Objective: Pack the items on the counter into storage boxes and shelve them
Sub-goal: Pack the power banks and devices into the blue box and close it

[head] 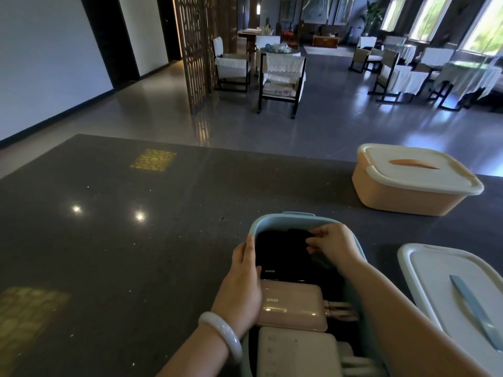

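Observation:
An open light-blue storage box (275,220) sits on the dark counter (122,240) in front of me. It holds a black power bank (275,259), a pink power bank (294,306) and a white one (296,352), lined up front to back. My left hand (242,278) lies along the box's left rim, its fingers against the black power bank's side. Inside the far end of the box, my right hand (332,246) pinches a dark item that is hard to make out.
An orange box with a white lid (413,178) stands closed at the far right of the counter. A white lid with a blue handle (457,289) lies to the right of the blue box. Beyond the counter are chairs and tables.

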`<action>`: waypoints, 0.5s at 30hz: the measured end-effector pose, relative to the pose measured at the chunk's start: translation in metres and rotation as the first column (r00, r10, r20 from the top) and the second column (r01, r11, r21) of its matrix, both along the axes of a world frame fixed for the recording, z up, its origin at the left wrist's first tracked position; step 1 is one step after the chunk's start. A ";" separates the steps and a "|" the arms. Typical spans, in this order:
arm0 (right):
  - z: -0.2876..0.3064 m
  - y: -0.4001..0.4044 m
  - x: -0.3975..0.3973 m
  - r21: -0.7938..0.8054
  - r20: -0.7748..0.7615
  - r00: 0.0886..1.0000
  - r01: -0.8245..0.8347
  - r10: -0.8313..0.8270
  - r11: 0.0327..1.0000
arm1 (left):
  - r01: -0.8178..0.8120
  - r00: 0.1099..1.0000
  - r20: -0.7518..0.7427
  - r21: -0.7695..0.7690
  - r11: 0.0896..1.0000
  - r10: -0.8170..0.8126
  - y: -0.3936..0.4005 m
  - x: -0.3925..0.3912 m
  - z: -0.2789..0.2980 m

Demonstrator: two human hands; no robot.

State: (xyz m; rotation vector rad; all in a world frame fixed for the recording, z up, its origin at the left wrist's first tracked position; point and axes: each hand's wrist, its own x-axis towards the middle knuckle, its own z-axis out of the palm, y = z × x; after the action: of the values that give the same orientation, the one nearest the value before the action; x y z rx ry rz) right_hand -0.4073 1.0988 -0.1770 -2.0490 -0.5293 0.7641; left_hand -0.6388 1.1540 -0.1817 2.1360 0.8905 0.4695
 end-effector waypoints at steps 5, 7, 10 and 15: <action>-0.004 0.003 -0.005 0.063 0.032 0.998 0.056 -0.058 0.996 | 0.002 1.000 -0.001 0.009 1.000 -0.002 0.000 0.000 -0.001; -0.003 0.002 -0.007 0.070 0.032 0.996 0.077 -0.079 0.995 | 0.004 1.000 0.001 0.016 1.000 -0.004 0.000 0.000 -0.001; -0.001 -0.001 -0.007 0.071 0.010 0.994 0.110 -0.111 0.991 | 0.002 1.000 0.012 0.016 1.000 -0.002 0.000 0.000 -0.002; 0.002 -0.002 -0.007 0.053 0.030 0.994 0.106 -0.107 0.993 | -0.003 1.000 0.017 0.024 1.000 0.003 0.000 -0.001 -0.002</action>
State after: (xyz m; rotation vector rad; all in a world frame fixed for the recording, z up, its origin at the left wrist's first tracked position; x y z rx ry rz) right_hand -0.4142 1.0964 -0.1752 -2.0279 -0.4493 0.6484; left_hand -0.6393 1.1542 -0.1837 2.1497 0.8831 0.5016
